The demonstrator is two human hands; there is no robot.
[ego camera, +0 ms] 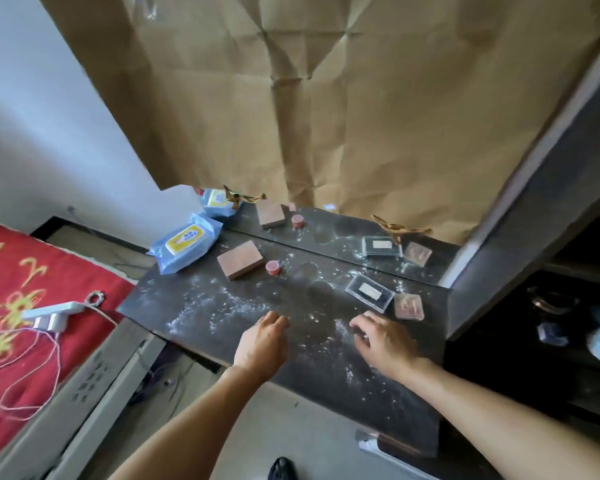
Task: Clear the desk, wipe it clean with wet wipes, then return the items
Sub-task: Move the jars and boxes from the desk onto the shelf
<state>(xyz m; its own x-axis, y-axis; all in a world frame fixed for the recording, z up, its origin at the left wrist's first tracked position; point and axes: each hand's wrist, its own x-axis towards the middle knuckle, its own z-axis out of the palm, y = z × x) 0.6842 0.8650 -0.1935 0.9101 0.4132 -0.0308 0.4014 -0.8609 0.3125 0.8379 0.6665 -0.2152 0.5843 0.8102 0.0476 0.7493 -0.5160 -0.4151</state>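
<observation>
A dark desk (222, 327) is dusted with white powder. On it lie a blue pack of wet wipes (184, 247) at the far left, a brown wooden block (240, 259), a small red round piece (272, 267), a clear case with a dark insert (369, 292) and a pinkish square tile (408, 306). My left hand (262, 344) hovers over the near middle of the desk, fingers loosely curled, holding nothing. My right hand (383, 341) is spread over the near right part, just below the clear case, also holding nothing.
A mirror strip (329, 233) at the desk's back repeats the items. Brown paper (326, 116) hangs behind. A bed with a red cover (21, 296), a white power strip (52, 311) and cables lies left. A dark shelf (551, 323) with small objects stands right.
</observation>
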